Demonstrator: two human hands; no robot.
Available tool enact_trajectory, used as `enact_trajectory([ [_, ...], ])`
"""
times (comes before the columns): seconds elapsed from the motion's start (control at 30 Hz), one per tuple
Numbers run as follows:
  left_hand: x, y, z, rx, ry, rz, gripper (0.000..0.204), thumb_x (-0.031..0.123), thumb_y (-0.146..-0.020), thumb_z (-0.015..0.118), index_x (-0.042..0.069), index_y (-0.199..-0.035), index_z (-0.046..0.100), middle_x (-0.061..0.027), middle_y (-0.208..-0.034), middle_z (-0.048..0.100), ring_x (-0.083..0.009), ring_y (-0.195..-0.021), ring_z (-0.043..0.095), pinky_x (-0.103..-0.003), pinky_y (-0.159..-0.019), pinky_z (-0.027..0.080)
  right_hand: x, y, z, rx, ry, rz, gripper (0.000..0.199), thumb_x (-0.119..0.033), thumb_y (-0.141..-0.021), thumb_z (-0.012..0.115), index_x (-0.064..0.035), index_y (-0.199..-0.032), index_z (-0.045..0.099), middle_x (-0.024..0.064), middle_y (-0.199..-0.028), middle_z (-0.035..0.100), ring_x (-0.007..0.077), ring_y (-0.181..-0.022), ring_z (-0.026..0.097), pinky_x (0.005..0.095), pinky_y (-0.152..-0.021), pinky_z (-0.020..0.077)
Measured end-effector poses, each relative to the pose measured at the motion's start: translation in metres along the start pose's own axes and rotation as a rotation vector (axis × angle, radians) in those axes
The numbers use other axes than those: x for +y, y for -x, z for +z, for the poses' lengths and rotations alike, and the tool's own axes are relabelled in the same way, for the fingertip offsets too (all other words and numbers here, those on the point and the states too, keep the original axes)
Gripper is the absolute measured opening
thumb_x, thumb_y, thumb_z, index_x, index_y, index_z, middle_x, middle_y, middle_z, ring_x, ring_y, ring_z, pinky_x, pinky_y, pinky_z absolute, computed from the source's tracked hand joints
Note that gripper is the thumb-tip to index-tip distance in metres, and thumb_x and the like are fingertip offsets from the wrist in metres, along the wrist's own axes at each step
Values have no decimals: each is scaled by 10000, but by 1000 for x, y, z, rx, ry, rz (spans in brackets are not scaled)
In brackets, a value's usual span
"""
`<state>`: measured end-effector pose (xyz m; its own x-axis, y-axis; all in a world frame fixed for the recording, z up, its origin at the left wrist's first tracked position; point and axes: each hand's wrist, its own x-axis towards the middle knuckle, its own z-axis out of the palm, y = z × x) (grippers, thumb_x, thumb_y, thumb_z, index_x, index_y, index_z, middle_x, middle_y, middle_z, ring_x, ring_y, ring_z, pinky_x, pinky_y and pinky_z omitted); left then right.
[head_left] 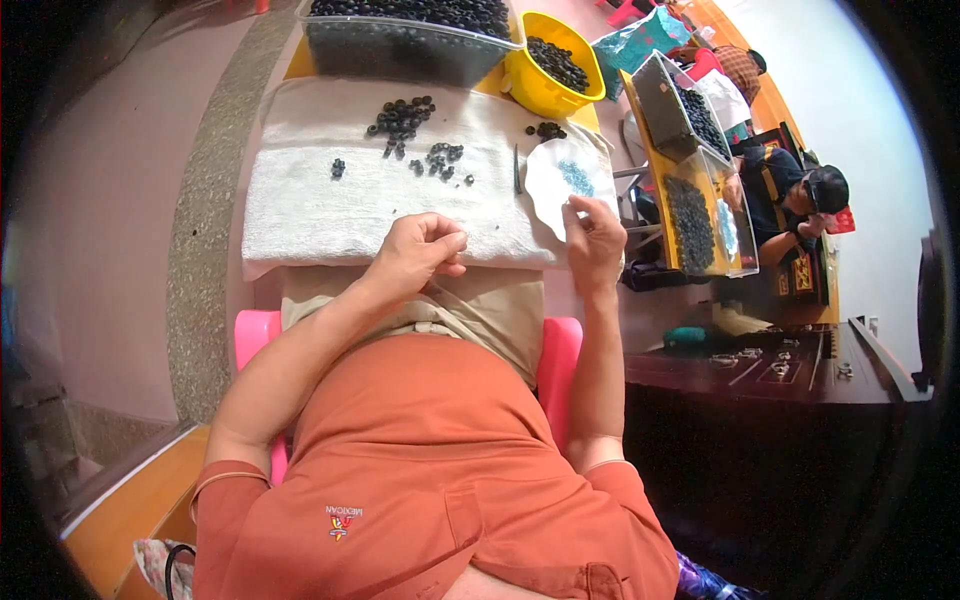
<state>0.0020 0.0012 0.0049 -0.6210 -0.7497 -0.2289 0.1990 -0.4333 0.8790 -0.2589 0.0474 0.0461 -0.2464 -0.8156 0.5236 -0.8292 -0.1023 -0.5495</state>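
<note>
My left hand (422, 254) is closed in a pinch over the near edge of a white towel (300, 215); whatever its fingertips hold is too small to make out. At the right, my right hand (597, 243) is pinched at the near rim of a white plate (548, 190). Small light-blue pieces (576, 178) lie on that plate. Beside it rests a thin dark stick-like tool (517, 170), perhaps tweezers. Farther off on the towel sit a large cluster of small black round parts (402, 122), a second group (440, 160) and a little group (338, 168).
A clear bin (410, 50) full of black parts stands behind the towel, next to a yellow tub (553, 65) holding more. To the right, another table carries clear boxes (690, 105), where a person in a dark cap (826, 190) sits. My pink chair (560, 370) flanks me.
</note>
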Motion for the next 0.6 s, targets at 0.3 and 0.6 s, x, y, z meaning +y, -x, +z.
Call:
enact_trajectory([
  [0.3, 0, -2, -1, 7, 2, -44, 139, 180, -953, 639, 44, -978, 620, 4, -855, 633, -83, -705, 642, -216, -625, 544, -11, 6, 9, -115, -173, -72, 262, 28, -825, 679, 11, -1086, 663, 105, -1139, 626, 108, -717, 607, 230, -610, 488],
  [0.6, 7, 1, 0, -135, 196, -56, 139, 174, -960, 626, 45, -1009, 619, -4, -895, 648, -83, -734, 638, -226, -670, 550, -41, 40, 58, -483, -779, 50, 202, 53, -910, 605, 38, -1109, 638, 89, -1052, 612, 101, -814, 633, 212, -680, 534],
])
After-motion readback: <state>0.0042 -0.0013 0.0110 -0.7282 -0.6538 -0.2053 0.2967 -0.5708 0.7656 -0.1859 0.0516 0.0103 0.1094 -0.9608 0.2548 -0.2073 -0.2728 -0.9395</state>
